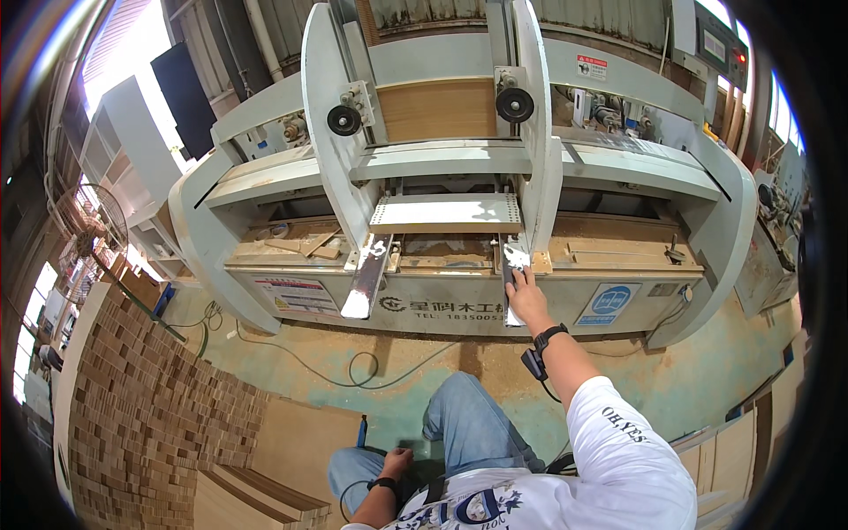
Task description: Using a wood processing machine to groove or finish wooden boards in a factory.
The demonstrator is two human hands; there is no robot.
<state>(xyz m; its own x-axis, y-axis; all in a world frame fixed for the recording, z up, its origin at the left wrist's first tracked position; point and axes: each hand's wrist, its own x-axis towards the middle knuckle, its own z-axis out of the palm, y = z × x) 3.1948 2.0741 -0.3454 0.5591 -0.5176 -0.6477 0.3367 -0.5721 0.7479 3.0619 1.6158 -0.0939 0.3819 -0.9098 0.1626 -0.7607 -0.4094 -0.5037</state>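
Observation:
My right hand [528, 299] reaches forward with its fingers stretched out, the fingertips on the right support arm [515, 261] of a large grey woodworking machine. A matching left support arm [365, 284] juts out beside it; both have worn white and dark tops. Behind the fingers, a white panel strip [446, 215] with small holes along its ends lies crosswise between the machine's two upright plates. My left hand [399, 461] is low by my left thigh, its fingers curled closed. Whatever they hold, if anything, is hidden.
Two black handwheels [514, 104] sit on the uprights, and a control panel [723, 49] hangs at the far right. Stacked brown boards [150, 397] rise at the left, near a standing fan [88, 221]. A cable [353, 382] snakes across the dusty floor.

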